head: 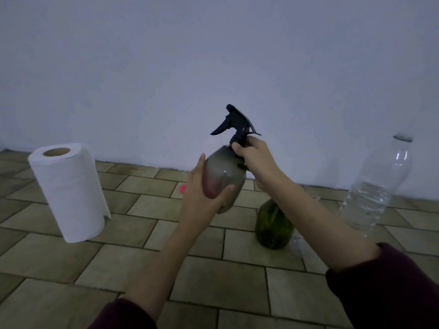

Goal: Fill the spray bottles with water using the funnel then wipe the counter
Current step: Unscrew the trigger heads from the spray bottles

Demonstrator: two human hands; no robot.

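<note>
Taking the grey spray bottle (pixel 224 179) as the landmark, a paper towel roll (pixel 69 191) stands well to its left on the tiled counter (pixel 71 264). The left hand (pixel 202 193) cups the bottle's round body from the left, thumb across the front, holding it raised off the counter. The right hand (pixel 255 160) pinches the collar under the black trigger head (pixel 235 123), probably to twist it. The smooth, thin plastic body looks light and slippery, so the wide belly and the ribbed collar are the sound holds. Below and to the right stands a green bottle (pixel 274 224), its top hidden behind the right forearm; farther right is an open clear water bottle (pixel 377 186). A pink shape (pixel 182 188) behind the left hand is too hidden to name.
</note>
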